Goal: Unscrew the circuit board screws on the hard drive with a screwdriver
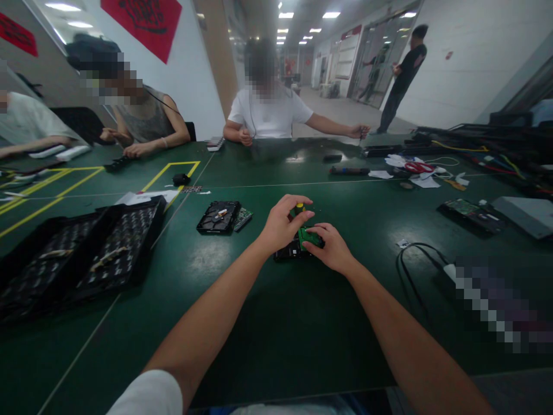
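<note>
A green circuit board (309, 235) lies over a black drive-like casing (286, 252) on the table in front of me. My right hand (332, 246) grips the board from the right, thumb at its near edge and fingers at the far side. Above the casing's left side, my left hand (281, 223) curls its thumb and forefinger around a small yellow-topped tool (299, 206). The tool's lower part is hidden by that hand, so its kind does not show. Both hands cover parts of the casing.
Left of my hands lie another black casing (218, 217) and a loose circuit board (242, 219). Large black trays (144, 242) stand farther left. To the right are a cable (415, 245), a drive (470, 214) and a grey box (525, 214). Several people sit across the table.
</note>
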A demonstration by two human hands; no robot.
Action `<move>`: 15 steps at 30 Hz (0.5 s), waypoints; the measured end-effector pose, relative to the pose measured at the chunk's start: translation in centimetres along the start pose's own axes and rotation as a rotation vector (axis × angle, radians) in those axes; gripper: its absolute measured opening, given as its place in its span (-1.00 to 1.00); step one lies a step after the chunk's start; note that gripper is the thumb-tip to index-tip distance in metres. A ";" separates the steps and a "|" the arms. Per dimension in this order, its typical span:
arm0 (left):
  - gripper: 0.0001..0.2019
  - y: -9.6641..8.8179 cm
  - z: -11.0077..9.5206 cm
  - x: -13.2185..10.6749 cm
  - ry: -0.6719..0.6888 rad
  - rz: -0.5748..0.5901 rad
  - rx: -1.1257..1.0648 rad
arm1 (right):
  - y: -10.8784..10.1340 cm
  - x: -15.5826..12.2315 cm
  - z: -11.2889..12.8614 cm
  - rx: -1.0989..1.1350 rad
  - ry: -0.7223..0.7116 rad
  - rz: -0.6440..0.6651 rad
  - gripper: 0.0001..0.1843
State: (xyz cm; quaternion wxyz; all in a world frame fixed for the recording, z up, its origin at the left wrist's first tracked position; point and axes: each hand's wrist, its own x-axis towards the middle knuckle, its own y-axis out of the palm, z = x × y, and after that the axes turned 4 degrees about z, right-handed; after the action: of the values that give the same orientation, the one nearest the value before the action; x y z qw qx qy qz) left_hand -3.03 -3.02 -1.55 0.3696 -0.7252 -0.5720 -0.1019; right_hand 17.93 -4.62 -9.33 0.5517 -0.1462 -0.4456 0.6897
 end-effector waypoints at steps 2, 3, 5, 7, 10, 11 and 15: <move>-0.70 0.1 0.1 0.0 -0.024 0.023 -0.073 | 0.0 0.0 0.0 -0.006 0.006 0.004 -0.56; -0.68 0.1 0.1 0.0 -0.031 0.037 -0.113 | 0.0 0.0 0.0 -0.008 0.007 0.002 -0.56; -0.67 0.2 0.1 0.0 -0.032 0.067 -0.181 | 0.0 0.0 0.0 -0.011 0.004 -0.002 -0.57; -0.66 0.2 0.1 0.0 -0.021 0.093 -0.234 | -0.1 0.0 0.1 -0.011 0.002 -0.003 -0.57; -0.61 0.2 0.1 0.0 -0.011 0.151 -0.319 | -0.1 0.0 0.3 -0.004 0.008 -0.004 -0.57; -0.60 0.2 0.1 0.0 -0.010 0.173 -0.345 | -0.2 0.0 0.4 -0.002 0.007 -0.006 -0.58; -0.60 0.1 0.4 0.1 -0.019 0.193 -0.372 | -0.2 -0.1 0.4 0.005 0.001 -0.012 -0.60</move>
State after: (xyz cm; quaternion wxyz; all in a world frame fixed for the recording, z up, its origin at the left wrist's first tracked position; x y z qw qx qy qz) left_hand -3.07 -2.69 -1.86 0.2317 -0.8332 -0.4748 -0.1630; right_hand 17.76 -4.89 -8.98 0.5565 -0.1426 -0.4444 0.6874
